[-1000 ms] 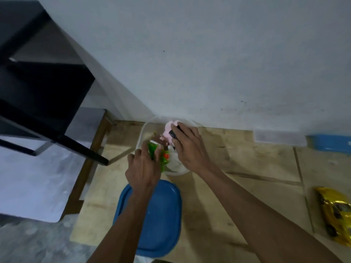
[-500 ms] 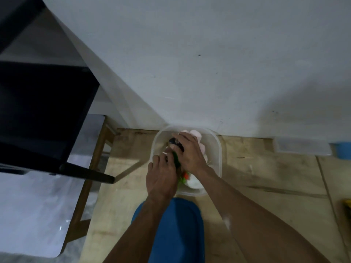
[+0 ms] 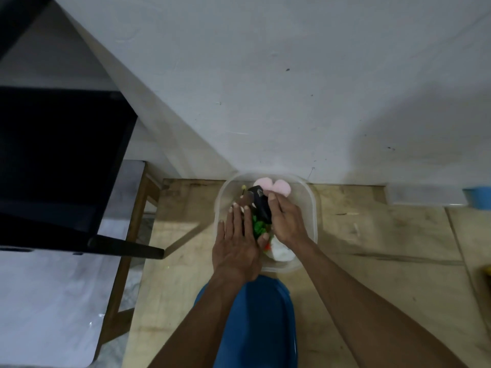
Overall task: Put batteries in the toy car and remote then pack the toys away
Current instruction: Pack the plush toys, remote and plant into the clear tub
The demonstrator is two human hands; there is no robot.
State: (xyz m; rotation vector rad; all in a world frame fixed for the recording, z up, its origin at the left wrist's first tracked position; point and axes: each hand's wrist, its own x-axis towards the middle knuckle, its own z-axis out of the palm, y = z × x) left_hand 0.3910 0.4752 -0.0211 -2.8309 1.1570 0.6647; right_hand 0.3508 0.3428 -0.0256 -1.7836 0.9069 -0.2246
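Lying lengthwise, black remote (image 3: pixel 259 205), nose toward wall (image 3: pixel 265 88)

Two bare forearms enter from the lower edge, each ending in a bare hand: left hand (image 3: pixel 235 244), right hand (image 3: pixel 288 221). No sleeves, gloves, rings, watch or wristband show on either arm. Fingernails on the left hand are short and pale. Both forearms are uncovered up to the frame edge
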